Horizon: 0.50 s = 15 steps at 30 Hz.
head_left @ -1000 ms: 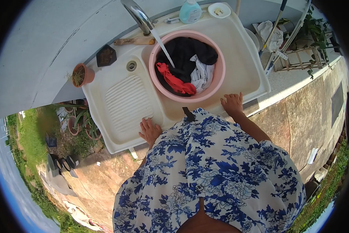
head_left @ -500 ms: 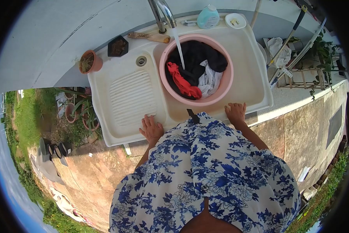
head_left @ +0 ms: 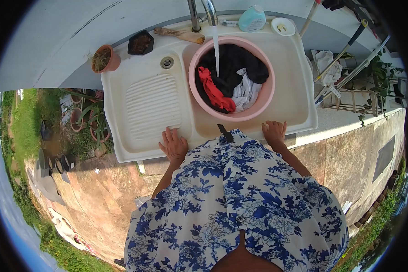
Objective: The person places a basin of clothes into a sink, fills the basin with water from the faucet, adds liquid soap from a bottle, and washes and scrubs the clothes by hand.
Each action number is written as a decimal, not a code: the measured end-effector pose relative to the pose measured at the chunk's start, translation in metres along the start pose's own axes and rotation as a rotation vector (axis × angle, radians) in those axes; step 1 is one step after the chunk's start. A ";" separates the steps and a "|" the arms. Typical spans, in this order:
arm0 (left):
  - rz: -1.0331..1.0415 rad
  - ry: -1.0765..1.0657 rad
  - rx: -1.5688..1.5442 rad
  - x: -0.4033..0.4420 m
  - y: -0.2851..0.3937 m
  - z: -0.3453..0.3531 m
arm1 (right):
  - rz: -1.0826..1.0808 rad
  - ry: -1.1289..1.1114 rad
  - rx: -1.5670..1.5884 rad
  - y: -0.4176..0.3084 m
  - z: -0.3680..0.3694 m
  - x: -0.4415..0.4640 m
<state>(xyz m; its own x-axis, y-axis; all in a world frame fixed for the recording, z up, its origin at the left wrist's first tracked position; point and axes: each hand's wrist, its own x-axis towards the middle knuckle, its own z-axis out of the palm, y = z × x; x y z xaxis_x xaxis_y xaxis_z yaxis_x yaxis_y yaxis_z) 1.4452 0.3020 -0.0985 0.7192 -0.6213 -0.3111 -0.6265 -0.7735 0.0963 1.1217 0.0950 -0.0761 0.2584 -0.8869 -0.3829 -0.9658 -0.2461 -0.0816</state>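
My left hand (head_left: 173, 143) rests flat with spread fingers on the front rim of the white sink (head_left: 117, 149), beside the ribbed washboard part (head_left: 153, 108). Farther right, my right hand (head_left: 274, 131) lies on the same rim, fingers apart and holding nothing. Between and beyond them, a pink basin (head_left: 273, 88) stands in the sink's bowl. Black cloth (head_left: 233, 56), a red cloth (head_left: 213, 93) and a whitish-grey cloth (head_left: 247, 92) are heaped inside it. Water runs from the metal faucet (head_left: 209, 12) onto the black cloth.
Along the back ledge are a terracotta pot (head_left: 106, 59), a black pot (head_left: 140, 43), a wooden paddle (head_left: 179, 35), a brush (head_left: 229, 23), a blue detergent bottle (head_left: 252, 19) and a white soap dish (head_left: 284, 26). Long-handled tools (head_left: 344, 52) lean at the right.
The view has shifted slightly. Both hands stay on the sink's front rim, and water still runs into the basin.
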 end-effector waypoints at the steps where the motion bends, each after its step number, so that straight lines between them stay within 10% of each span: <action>1: 0.002 0.000 -0.006 -0.001 0.000 -0.001 | -0.003 -0.002 -0.004 0.000 0.000 0.000; 15: 0.022 0.010 0.014 -0.002 -0.001 0.002 | 0.004 -0.011 -0.010 -0.001 -0.003 -0.001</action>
<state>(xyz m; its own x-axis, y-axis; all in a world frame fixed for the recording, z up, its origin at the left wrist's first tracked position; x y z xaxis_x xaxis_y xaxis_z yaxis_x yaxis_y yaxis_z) 1.4439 0.3041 -0.0994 0.7079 -0.6398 -0.2993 -0.6467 -0.7574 0.0896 1.1227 0.0947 -0.0733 0.2546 -0.8836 -0.3930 -0.9664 -0.2470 -0.0706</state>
